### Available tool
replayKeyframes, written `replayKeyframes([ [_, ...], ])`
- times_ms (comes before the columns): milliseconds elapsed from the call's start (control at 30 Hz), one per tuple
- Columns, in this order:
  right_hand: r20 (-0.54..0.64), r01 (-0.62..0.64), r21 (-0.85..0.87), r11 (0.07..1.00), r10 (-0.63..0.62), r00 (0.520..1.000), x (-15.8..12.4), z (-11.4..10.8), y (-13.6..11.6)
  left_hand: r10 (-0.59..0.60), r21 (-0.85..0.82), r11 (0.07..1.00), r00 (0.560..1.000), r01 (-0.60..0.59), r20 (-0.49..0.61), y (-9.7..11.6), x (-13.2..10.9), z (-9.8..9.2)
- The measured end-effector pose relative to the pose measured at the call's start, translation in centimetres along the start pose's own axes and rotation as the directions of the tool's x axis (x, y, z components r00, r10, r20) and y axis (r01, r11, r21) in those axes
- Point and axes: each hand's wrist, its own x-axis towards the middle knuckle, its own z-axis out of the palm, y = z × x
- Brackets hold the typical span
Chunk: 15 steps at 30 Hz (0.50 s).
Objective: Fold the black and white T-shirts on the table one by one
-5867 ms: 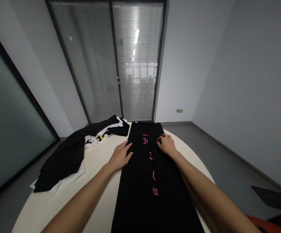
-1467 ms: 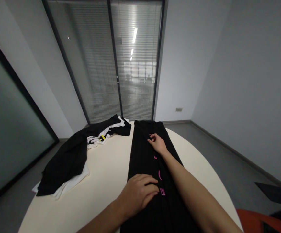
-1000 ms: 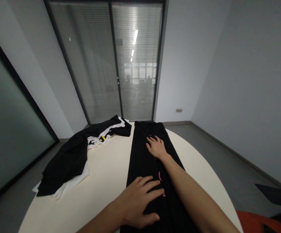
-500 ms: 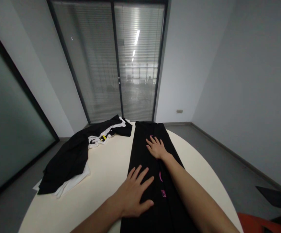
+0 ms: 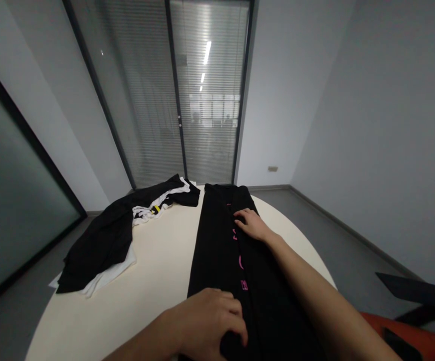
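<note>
A black garment (image 5: pixel 217 240), folded into a long strip, lies on the round cream table (image 5: pixel 165 250). Pink print (image 5: pixel 241 262) runs along it beside a lengthwise fold edge. My left hand (image 5: pixel 212 321) rests over the near part with its fingers bent and the thumb apart; the thumb tip is partly cut off by the frame. Farther up, my right hand (image 5: pixel 254 224) lies on the right half of the cloth, fingers curled toward the print. A small gap shows between its thumb and forefinger. No cloth is visibly gripped in either hand.
On the table's left lies a loose pile of black clothing (image 5: pixel 104 240) with white cloth (image 5: pixel 114 276) underneath. Beyond the table is a glass partition (image 5: pixel 210 125) with blinds. A red chair (image 5: pixel 401 333) stands at the lower right.
Both hands went from flat, spread fingers to bent ones. My left hand moved nearer to me, and my right moved slightly right, uncovering more pink print. The view shifted slightly.
</note>
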Motion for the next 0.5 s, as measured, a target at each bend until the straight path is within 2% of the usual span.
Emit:
replayKeyframes([
  [67, 0.038, 0.022, 0.106, 0.994, -0.027, 0.999, -1.3, -0.9, 0.9, 0.087, 0.013, 0.996, 0.996, -0.087, 0.019, 0.8, 0.3, 0.7],
  [133, 0.074, 0.011, 0.218, 0.976, -0.028, 0.997, -2.6, -1.4, 1.7, 0.168, 0.093, 0.981, 0.986, -0.168, 0.013, 1.4, 0.6, 1.8],
  [233, 0.055, 0.007, 0.311, 0.95, -0.025, 0.998, -4.1, -1.3, 2.3, 0.209, 0.256, 0.946, 0.978, -0.201, -0.004, 2.1, 1.0, 3.5],
  [333, 0.027, 0.073, 0.293, 0.953, -0.085, 0.996, -4.8, -0.9, 2.0, 0.193, 0.331, 0.927, 0.981, -0.177, -0.016, 2.4, 1.2, 4.5],
  [400, 0.025, 0.147, 0.232, 0.961, -0.157, 0.987, -5.0, -0.8, 1.6, 0.168, 0.322, 0.934, 0.986, -0.154, -0.016, 2.6, 1.1, 4.2],
  [500, 0.036, 0.21, 0.171, 0.963, -0.219, 0.975, -5.1, -1.2, 0.6, 0.061, 0.134, 0.989, 0.997, -0.054, -0.044, 2.6, 0.9, 2.8],
])
